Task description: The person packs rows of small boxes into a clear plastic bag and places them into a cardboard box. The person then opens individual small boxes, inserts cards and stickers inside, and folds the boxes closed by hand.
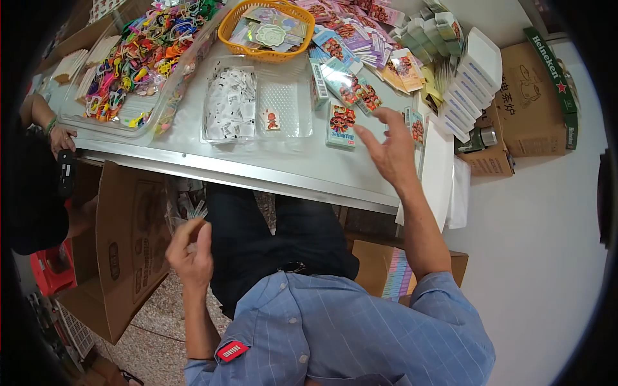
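Observation:
My right hand [391, 154] is held over the table's right part, thumb and fingers apart, with nothing in it. Just left of its thumb lies a small teal box with red cartoon figures [340, 125]. More such boxes [341, 80] lie beyond it, some tilted against each other. My left hand [193, 253] hangs below the table's front edge, above an open cardboard box [132, 238]. Its fingers are loosely bent, thumb apart, and nothing shows between them. A clear tray [283, 96] holds many small white packets [230, 103] and one card with a red figure [271, 119].
A clear bin of colourful bands [145, 61] stands at the left, beside a yellow basket [267, 50] of stickers. Card packs [360, 32] and stacked white boxes [473, 74] fill the back right. Another person's hand [62, 138] rests at the left table edge.

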Available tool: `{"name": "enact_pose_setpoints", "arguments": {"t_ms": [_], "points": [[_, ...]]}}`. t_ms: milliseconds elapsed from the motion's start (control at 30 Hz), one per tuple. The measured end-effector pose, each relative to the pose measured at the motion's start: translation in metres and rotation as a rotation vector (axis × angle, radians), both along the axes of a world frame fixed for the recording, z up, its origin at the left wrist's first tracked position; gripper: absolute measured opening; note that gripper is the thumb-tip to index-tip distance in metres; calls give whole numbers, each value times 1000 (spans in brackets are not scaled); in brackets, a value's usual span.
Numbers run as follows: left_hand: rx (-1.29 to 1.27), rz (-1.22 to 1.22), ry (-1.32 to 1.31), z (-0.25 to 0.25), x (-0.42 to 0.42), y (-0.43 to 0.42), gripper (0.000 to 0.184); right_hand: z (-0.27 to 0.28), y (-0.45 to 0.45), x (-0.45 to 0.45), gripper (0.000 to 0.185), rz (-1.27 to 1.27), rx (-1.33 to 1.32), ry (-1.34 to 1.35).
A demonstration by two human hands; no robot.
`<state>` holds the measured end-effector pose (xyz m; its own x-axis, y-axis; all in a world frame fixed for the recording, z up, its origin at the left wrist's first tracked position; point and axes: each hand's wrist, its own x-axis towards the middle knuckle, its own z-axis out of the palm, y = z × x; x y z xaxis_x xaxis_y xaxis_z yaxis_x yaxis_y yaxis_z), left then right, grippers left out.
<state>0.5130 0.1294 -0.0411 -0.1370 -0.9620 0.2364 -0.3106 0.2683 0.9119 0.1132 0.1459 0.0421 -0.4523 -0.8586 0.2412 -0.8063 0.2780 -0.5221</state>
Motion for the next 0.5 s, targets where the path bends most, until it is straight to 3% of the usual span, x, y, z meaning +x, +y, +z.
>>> {"name": "enact_pose_setpoints", "arguments": {"t_ms": [67,167,233,300,400,500], "points": [[435,97,100,-50,0,21,15,-19,-4,5,50,25,-9,80],[427,54,19,-107,-3,43,15,-41,-12,18,49,57,2,155],[424,74,10,-109,-11,36,16,-58,-15,23,44,56,-48,279],[417,96,-3,-109,-18,27,16,-67,-18,26,42,32,-22,235],[192,21,-313,-107,-23,15,14,-68,-18,25,39,20,15,181],[166,17,-344,-108,-26,14,13,-64,-5,15,41,29,49,178]]}}
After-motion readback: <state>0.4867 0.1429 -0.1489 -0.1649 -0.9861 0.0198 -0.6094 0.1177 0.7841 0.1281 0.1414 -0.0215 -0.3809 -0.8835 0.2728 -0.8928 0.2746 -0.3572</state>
